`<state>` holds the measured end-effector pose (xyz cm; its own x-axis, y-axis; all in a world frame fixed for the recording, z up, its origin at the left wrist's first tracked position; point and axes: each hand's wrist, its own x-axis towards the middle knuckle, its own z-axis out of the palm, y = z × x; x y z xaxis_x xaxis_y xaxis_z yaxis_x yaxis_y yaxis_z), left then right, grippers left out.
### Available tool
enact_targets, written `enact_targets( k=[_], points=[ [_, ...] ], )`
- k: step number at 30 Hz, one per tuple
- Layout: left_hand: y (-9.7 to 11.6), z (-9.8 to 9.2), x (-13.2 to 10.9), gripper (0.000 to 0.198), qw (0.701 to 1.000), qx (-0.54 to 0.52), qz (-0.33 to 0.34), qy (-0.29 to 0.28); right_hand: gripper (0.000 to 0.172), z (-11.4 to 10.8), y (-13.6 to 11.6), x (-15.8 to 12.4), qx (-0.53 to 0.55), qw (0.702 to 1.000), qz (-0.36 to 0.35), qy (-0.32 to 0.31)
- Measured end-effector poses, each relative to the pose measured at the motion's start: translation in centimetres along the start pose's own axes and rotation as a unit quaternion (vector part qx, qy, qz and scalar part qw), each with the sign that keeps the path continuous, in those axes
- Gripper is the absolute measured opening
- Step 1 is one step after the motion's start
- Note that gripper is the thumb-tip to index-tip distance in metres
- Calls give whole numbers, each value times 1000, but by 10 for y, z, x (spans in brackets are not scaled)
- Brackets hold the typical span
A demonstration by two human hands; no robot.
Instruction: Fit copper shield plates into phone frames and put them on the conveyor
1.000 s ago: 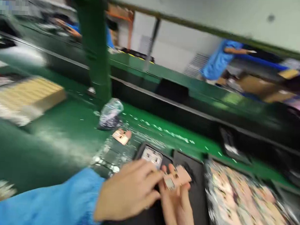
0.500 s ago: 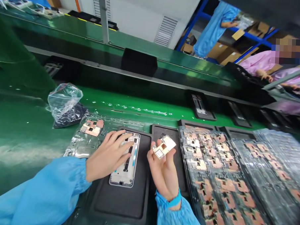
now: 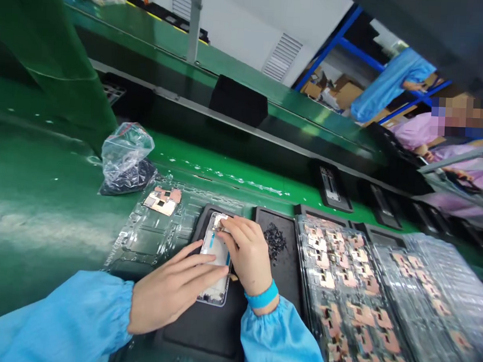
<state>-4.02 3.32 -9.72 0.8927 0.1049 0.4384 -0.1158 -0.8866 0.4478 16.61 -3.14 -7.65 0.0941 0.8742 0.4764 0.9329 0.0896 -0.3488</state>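
A white phone frame (image 3: pixel 215 247) lies on a black foam tray (image 3: pixel 197 328), tilted slightly in the view. My right hand (image 3: pixel 248 250) is over its upper right part, thumb and fingers pinched on a phone circuit board (image 3: pixel 220 221) at the frame's top end. Much of the board is hidden under the fingers. With fingers stretched out, my left hand (image 3: pixel 176 287) rests across the lower left part of the frame. A small brownish piece (image 3: pixel 233 277) shows at the frame's right edge, beside my right wrist.
Small black parts (image 3: pixel 275 240) lie in a second foam tray. Clear plastic trays (image 3: pixel 312 304) on the right carry several circuit boards. Another board (image 3: pixel 163 200) sits in a clear tray behind my left hand, near a plastic bag (image 3: pixel 127 160). Co-workers are beyond the line.
My right hand has turned over and carried the circuit board left onto the top of the phone frame. My left hand has slid down the frame. The camera view has shifted.
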Motion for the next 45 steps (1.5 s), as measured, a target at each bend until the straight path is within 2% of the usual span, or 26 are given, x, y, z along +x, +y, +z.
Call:
enact_targets(
  k=[5, 14, 18, 25, 31, 37, 41, 45],
  points=[
    [-1, 1, -2, 51, 1000, 3, -12, -1, 22, 6, 5, -1, -60, 997, -25, -51],
    [-1, 6, -1, 45, 999, -29, -23, 22, 24, 8, 3, 1, -79, 993, -18, -80],
    [-1, 5, -1, 47, 999, -25, -25, 9, 26, 9, 0, 2, -84, 992, -5, -90],
    [-2, 5, -3, 49, 999, -37, -23, -1, 20, 12, -6, 7, -99, 990, 26, -99],
    [-3, 7, -4, 55, 999, -44, -23, -19, 24, 15, -7, 9, -105, 987, 22, -121],
    [-1, 6, -3, 58, 999, -46, -29, 0, 15, 14, -9, 13, -145, 976, 10, -164],
    [0, 4, -1, 53, 998, -53, -38, 13, 10, 10, -16, 19, -188, 963, 2, -194],
    [-3, -2, 3, 50, 997, -18, -69, 12, 14, 9, -17, 19, -156, 970, 8, -184]
  ],
)
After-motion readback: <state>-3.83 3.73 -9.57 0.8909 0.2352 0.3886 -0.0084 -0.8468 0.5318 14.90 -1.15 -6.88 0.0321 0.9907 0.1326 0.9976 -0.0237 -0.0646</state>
